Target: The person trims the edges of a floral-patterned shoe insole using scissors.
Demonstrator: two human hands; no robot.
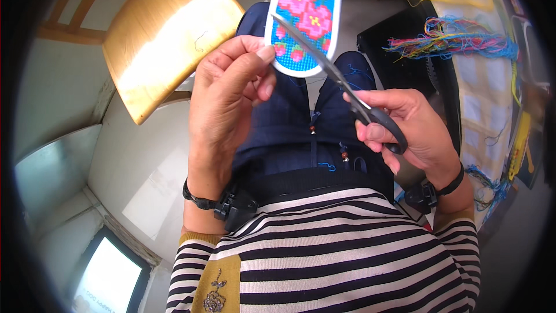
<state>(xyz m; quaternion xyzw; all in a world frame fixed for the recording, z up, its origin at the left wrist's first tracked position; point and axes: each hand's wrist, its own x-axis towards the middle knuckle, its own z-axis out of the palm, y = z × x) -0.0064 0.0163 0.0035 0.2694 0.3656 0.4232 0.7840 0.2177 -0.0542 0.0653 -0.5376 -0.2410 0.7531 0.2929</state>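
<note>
An embroidered insole (301, 23) with pink flowers on blue and a white rim is above my knees, its upper end cut off by the picture's edge. My left hand (231, 81) is closed, thumb and forefinger pinching the insole's left rim. In my right hand (405, 122) is a pair of scissors (330, 69) with dark handles. Their blades look nearly together and cross over the insole, tips by its left edge close to my left fingers. Whether the blades touch the cloth I cannot tell.
A wooden chair (168, 35) stands at left, with a dark thread bit on it. To the right, a bundle of coloured threads (452, 40) lies on a pale checked surface (478, 98). Blue thread scraps (327, 167) cling to my dark trousers (278, 139). A lit screen (110, 275) is at lower left.
</note>
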